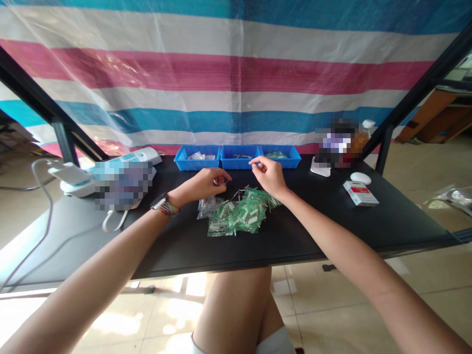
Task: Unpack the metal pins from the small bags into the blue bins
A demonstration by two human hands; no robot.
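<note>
Over the far side of a pile of small green-tinted plastic packets, my left hand hovers with loosely bent fingers. A gap shows between its thumb and index finger, and nothing visible lies there. My right hand is raised at the front of the middle blue bin, its fingers curled in; whether they hold something small is hidden. Thin metal pins lie in that bin. Clear packets fill part of the left bin, green packets the right one. Loose metal pins lie on the pile.
A white power strip with a plugged-in charger and a cable stands at the left, beside a blurred object. At the right are a small carton, a white oval object and a bottle. A striped sheet hangs behind.
</note>
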